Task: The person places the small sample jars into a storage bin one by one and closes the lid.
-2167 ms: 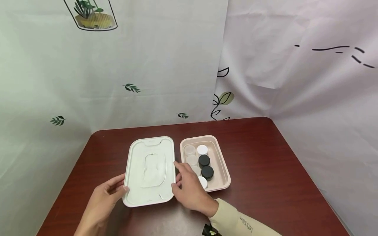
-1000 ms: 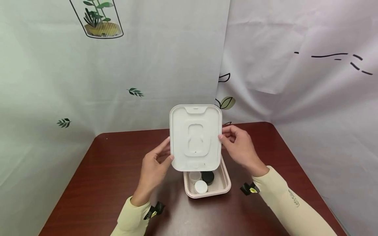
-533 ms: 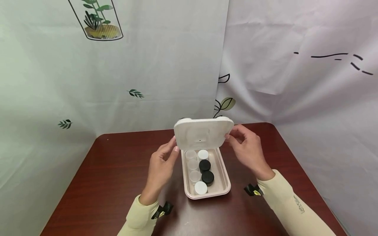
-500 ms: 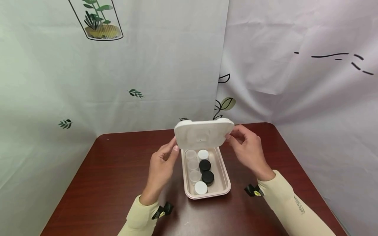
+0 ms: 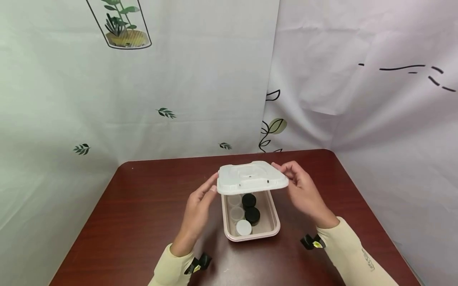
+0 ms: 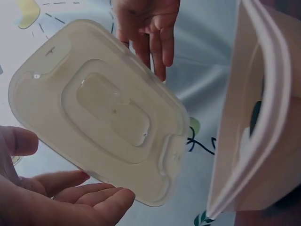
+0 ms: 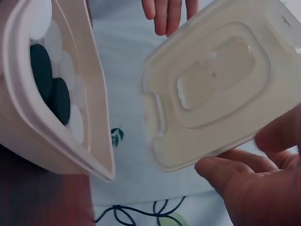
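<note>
A white plastic lid [image 5: 252,180] hangs tilted over the far part of a pale pink rectangular container [image 5: 252,238]. My left hand [image 5: 198,210] holds its left edge, the thumb and fingers spread about that edge in the left wrist view. On the opposite edge, my right hand [image 5: 304,192] holds the lid by its fingers and thumb. Inside the container sit black-capped jars [image 5: 252,215], a white-capped jar [image 5: 243,228] and clear round jars [image 5: 236,213]. The lid hides the container's far end from the head view.
The container stands on a dark red-brown table [image 5: 143,222] with rounded far corners. Behind the table hangs a white printed cloth [image 5: 200,79], and more cloth lines both sides. A black strap [image 5: 312,241] sits at my right wrist.
Both hands have carried the lid from left of the container to above it. Over the last half second, the lid has come down and tipped flatter, covering the far jars.
</note>
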`<state>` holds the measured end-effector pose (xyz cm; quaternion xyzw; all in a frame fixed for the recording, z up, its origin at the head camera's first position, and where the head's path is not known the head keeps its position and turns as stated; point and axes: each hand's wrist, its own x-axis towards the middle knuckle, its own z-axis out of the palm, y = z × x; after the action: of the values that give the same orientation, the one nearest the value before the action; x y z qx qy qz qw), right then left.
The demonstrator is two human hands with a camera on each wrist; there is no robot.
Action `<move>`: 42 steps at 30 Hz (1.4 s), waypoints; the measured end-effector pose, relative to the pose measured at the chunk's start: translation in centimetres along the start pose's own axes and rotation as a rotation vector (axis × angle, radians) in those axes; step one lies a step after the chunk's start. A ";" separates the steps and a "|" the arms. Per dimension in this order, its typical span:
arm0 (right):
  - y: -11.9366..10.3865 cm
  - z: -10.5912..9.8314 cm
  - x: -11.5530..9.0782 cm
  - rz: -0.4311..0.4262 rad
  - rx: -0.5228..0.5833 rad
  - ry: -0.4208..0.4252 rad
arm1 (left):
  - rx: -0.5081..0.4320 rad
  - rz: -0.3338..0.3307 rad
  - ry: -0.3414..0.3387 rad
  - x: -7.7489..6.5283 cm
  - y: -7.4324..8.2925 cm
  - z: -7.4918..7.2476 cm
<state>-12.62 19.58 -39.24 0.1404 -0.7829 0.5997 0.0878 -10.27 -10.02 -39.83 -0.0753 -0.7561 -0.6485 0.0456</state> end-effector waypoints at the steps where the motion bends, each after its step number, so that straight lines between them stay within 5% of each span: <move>1: 0.2 0.0 -0.2 0.016 0.063 -0.021 | 0.009 0.004 -0.011 -0.1 -0.2 0.0; 5: 0.8 0.2 -1.0 0.069 0.175 -0.062 | 0.105 0.054 -0.032 -1.1 -1.3 0.2; 9: 1.8 0.6 -2.0 0.096 0.159 -0.074 | 0.214 0.116 -0.043 -2.3 -2.7 0.8; 14: 3.3 1.3 -3.0 0.070 0.165 -0.115 | 0.239 0.165 -0.098 -3.5 -4.4 1.5; 29: 6.7 3.1 -4.3 0.069 -0.033 -0.158 | 0.297 -0.010 -0.236 -3.7 -7.4 2.6; 42: 6.9 3.8 -4.8 0.043 -0.146 -0.140 | 0.287 -0.033 -0.247 -3.4 -8.5 2.3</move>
<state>-10.21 18.13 -48.04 0.1586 -0.8316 0.5314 0.0301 -8.33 -9.20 -49.07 -0.1346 -0.8418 -0.5205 -0.0482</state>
